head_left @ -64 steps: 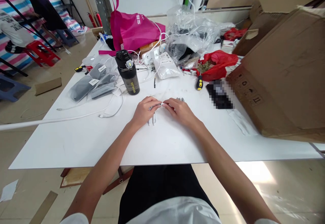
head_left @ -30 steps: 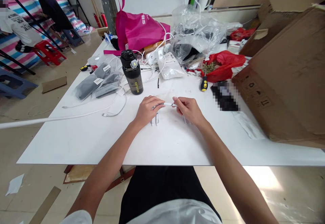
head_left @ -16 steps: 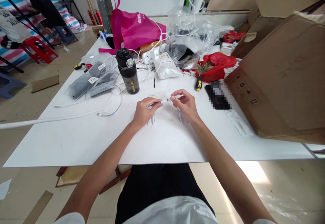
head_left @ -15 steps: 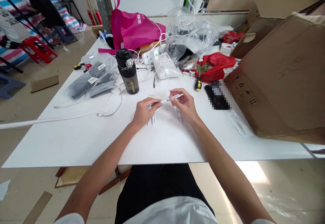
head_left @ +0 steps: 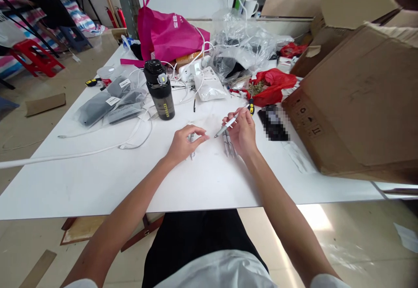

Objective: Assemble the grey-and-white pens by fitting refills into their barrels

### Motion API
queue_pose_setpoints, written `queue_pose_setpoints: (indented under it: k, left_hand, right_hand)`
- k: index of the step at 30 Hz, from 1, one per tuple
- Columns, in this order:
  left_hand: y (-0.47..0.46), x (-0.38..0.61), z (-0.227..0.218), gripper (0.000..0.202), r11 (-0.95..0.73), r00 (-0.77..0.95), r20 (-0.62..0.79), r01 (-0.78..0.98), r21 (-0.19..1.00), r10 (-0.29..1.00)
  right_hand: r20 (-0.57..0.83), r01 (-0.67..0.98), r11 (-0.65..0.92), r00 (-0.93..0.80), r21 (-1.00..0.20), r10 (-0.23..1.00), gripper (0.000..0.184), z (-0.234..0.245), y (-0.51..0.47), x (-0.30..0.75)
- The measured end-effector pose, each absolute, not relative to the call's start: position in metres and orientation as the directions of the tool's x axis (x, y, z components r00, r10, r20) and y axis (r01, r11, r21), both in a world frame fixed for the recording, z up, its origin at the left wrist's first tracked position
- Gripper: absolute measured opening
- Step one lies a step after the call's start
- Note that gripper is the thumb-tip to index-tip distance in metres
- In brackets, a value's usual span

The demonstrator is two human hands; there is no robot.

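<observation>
My right hand (head_left: 243, 133) grips a white pen (head_left: 227, 124) with a grey tip, held at a slant above the table with its point down to the left. Beneath that hand lie several similar pens (head_left: 227, 145), partly covered by the fingers. My left hand (head_left: 187, 143) holds nothing; its thumb and forefinger are spread apart, facing the pen's tip. Under the left hand, more white pens (head_left: 192, 154) lie on the white table (head_left: 202, 183), mostly hidden by the palm.
A black bottle (head_left: 160, 89) stands left of centre, beside bagged grey items (head_left: 107, 103) and white cables. Behind are a pink bag (head_left: 173, 35), a white parcel (head_left: 209, 85) and a red bag (head_left: 274, 85). A phone (head_left: 273, 123) and a large cardboard box (head_left: 355, 109) are at right.
My left hand has let go of the pen and its fingers have spread. My right hand has drawn the pen to the right and tilted it. The view has shifted slightly.
</observation>
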State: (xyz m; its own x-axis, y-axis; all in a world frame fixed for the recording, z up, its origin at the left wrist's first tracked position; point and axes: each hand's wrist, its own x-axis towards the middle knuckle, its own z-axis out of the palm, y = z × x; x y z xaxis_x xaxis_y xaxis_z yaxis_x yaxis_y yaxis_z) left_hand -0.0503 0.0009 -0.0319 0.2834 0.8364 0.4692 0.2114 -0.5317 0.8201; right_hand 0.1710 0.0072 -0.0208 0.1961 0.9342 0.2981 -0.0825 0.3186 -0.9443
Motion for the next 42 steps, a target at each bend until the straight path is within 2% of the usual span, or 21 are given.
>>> queue_pose_setpoints:
  k: [3,4,7,10,20,26,28,31,36,42]
  left_hand:
    - [0.012,-0.057,-0.041,0.016,-0.546,0.269,0.476,0.348,0.762,0.837]
    - [0.015,-0.059,-0.045,0.020,-0.557,0.272,0.487,0.418,0.717,0.830]
    - [0.025,-0.066,-0.060,0.050,-0.541,0.311,0.451,0.596,0.593,0.837]
    - [0.030,-0.071,-0.072,0.061,-0.513,0.358,0.371,0.653,0.556,0.857]
    - [0.042,-0.084,-0.070,0.048,-0.516,0.356,0.380,0.680,0.521,0.854]
    - [0.039,-0.082,-0.063,0.043,-0.532,0.367,0.395,0.685,0.497,0.842]
    - [0.038,-0.080,-0.060,0.039,-0.532,0.356,0.408,0.687,0.495,0.840]
    - [0.035,-0.075,-0.053,0.032,-0.567,0.350,0.462,0.648,0.509,0.815]
    - [0.015,-0.059,-0.038,0.026,-0.681,0.398,0.555,0.483,0.550,0.731]
    - [-0.008,-0.041,-0.037,0.024,-0.652,0.466,0.487,0.314,0.690,0.739]
  right_hand:
    - [0.282,-0.180,0.312,0.173,-0.933,0.944,0.055,-0.015,0.009,0.182]
    - [0.272,-0.244,0.309,0.172,-0.919,0.947,0.054,-0.014,0.009,0.185]
    - [0.208,-0.450,0.262,0.167,-0.854,0.964,0.058,-0.014,0.009,0.196]
    - [0.154,-0.564,0.211,0.148,-0.799,0.977,0.068,-0.017,0.008,0.207]
    - [0.061,-0.692,0.209,0.233,-0.691,0.971,0.068,-0.022,0.006,0.220]
    - [-0.053,-0.877,0.127,0.171,-0.464,0.984,0.058,-0.014,0.003,0.216]
    - [-0.081,-0.894,0.119,0.170,-0.432,0.982,0.055,-0.012,0.003,0.216]
    - [-0.085,-0.880,0.125,0.183,-0.458,0.979,0.053,-0.010,0.002,0.214]
    - [0.052,-0.809,0.110,0.098,-0.577,0.994,0.054,-0.002,0.001,0.195]
    - [0.120,-0.626,0.062,-0.051,-0.777,0.991,0.042,-0.009,-0.003,0.158]
